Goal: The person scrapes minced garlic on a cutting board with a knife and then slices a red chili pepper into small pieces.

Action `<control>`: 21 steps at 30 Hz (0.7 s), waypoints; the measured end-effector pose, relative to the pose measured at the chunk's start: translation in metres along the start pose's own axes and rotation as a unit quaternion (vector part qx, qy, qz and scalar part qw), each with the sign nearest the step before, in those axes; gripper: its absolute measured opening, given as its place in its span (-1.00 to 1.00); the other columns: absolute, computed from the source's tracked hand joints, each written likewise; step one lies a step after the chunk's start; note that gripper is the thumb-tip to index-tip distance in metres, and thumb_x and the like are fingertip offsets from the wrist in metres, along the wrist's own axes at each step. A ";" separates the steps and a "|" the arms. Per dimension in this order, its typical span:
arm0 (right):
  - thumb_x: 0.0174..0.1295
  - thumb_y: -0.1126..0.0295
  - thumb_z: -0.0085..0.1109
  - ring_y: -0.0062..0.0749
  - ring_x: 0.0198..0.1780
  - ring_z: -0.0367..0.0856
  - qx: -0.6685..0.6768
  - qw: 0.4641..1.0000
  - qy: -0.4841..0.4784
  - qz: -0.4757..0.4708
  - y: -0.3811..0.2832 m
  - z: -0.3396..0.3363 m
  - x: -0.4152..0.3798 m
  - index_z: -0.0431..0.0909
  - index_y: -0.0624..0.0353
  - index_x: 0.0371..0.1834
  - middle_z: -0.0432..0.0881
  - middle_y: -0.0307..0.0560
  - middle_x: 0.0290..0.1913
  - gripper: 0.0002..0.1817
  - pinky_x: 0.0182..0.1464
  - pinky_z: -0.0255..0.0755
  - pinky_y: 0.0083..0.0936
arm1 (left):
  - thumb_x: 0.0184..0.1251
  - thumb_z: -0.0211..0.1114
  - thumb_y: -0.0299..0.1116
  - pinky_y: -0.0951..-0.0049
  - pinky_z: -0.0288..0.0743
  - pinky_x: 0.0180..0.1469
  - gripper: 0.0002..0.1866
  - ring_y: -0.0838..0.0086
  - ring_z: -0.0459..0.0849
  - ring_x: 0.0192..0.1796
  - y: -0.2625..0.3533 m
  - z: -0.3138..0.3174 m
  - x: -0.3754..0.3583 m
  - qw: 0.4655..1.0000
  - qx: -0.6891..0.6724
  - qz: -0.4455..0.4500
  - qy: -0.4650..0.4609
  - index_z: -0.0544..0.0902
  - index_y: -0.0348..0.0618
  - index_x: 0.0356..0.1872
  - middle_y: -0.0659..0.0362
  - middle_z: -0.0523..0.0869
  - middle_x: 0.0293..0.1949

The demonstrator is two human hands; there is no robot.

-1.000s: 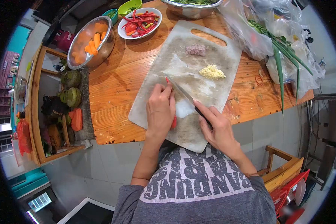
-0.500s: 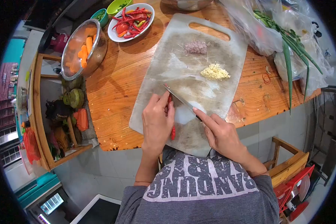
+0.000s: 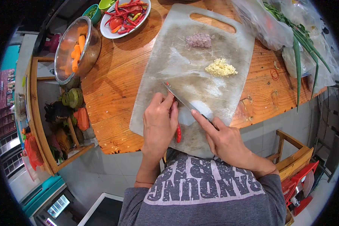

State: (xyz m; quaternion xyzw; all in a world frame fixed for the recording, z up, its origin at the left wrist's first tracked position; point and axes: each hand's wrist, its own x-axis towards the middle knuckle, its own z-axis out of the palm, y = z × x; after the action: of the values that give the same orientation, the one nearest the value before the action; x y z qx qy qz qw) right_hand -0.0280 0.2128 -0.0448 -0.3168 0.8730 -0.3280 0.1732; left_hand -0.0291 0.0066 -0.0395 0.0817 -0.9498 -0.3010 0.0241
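My left hand (image 3: 158, 120) is closed on a red chili pepper (image 3: 178, 134), pressing it to the cutting board (image 3: 154, 83). The pepper's lower end sticks out below my fingers, and its other end meets the blade. In my right hand (image 3: 226, 141) is a knife (image 3: 182, 100), with the index finger stretched along the blade's back. Its tip lies just beyond my left fingertips, beside small red bits. Higher on the board are a pile of chopped pale yellow pieces, perhaps garlic (image 3: 221, 67), and a pile of minced purplish pieces, perhaps shallot (image 3: 199, 40).
A white plate (image 3: 148, 17) of red chilies and tomatoes sits at the back left. Beside it stands a metal bowl (image 3: 89, 41) with carrots (image 3: 76, 54). Plastic bags (image 3: 248, 22) and green onions (image 3: 297, 67) lie at the right. A wooden shelf (image 3: 34, 113) holds produce at left.
The whole view has shifted slightly. The knife stays at the chili's end, with a small red bit now showing by its tip. Both hands keep their grips.
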 end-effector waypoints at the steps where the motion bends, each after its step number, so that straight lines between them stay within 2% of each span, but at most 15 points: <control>1: 0.24 0.52 0.22 0.00 -0.54 0.61 -0.002 1.000 -0.005 0.005 -0.002 0.001 0.001 0.19 -0.15 0.63 0.44 0.03 -0.32 -0.16 -0.48 0.59 -0.13 | 0.28 0.37 -0.54 0.26 0.51 -0.34 -0.68 0.23 0.67 -0.42 -0.002 0.001 0.001 1.000 -0.006 0.002 0.001 0.74 -0.21 0.06 0.00 0.59 -0.38; 3: 0.24 0.52 0.21 0.03 -0.53 0.62 -0.012 1.000 -0.008 0.014 -0.006 0.003 0.008 0.19 -0.13 0.63 0.47 0.05 -0.32 -0.17 -0.48 0.59 -0.12 | 0.28 0.37 -0.54 0.25 0.51 -0.34 -0.71 0.24 0.67 -0.42 -0.004 0.002 0.001 1.000 -0.018 0.007 0.003 0.75 -0.20 0.04 0.00 0.60 -0.38; 6: 0.26 0.51 0.19 0.07 -0.52 0.63 0.003 1.000 0.015 0.010 -0.007 0.008 0.022 0.20 -0.10 0.62 0.50 0.08 -0.34 -0.19 -0.47 0.60 -0.09 | 0.32 0.31 -0.58 0.09 0.50 -0.30 -0.75 0.04 0.65 -0.37 -0.001 0.000 0.001 0.999 -0.025 0.013 -0.017 0.68 -0.27 0.01 -0.03 0.55 -0.34; 10: 0.29 0.52 0.17 0.10 -0.48 0.64 0.029 0.999 0.012 0.022 -0.005 0.003 0.018 0.24 -0.07 0.60 0.52 0.11 -0.38 -0.24 -0.42 0.61 -0.08 | 0.32 0.32 -0.57 0.14 0.49 -0.32 -0.71 0.10 0.65 -0.40 -0.001 0.005 -0.002 1.000 -0.005 -0.001 0.020 0.70 -0.26 0.06 -0.01 0.56 -0.37; 13: 0.31 0.52 0.16 0.07 -0.45 0.65 0.109 0.992 0.057 -0.012 0.011 0.003 0.006 0.24 -0.05 0.59 0.53 0.12 -0.39 -0.26 -0.39 0.61 -0.10 | 0.32 0.33 -0.56 0.19 0.48 -0.34 -0.69 0.17 0.65 -0.43 -0.001 0.007 -0.002 0.999 -0.017 -0.023 0.034 0.71 -0.27 0.08 0.00 0.56 -0.39; 21: 0.29 0.55 0.17 0.05 -0.46 0.63 0.083 0.996 0.019 0.003 0.009 -0.006 0.004 0.25 -0.16 0.60 0.53 0.09 -0.38 -0.23 -0.40 0.59 -0.10 | 0.31 0.34 -0.56 0.23 0.48 -0.36 -0.70 0.23 0.64 -0.45 -0.003 0.001 -0.002 0.999 -0.026 -0.017 0.017 0.73 -0.26 0.06 0.02 0.56 -0.39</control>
State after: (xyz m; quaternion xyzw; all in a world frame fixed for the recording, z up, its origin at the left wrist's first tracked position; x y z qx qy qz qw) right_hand -0.0378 0.2183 -0.0469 -0.2927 0.8469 -0.4045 0.1829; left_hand -0.0273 0.0048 -0.0426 0.1022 -0.9396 -0.3245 0.0369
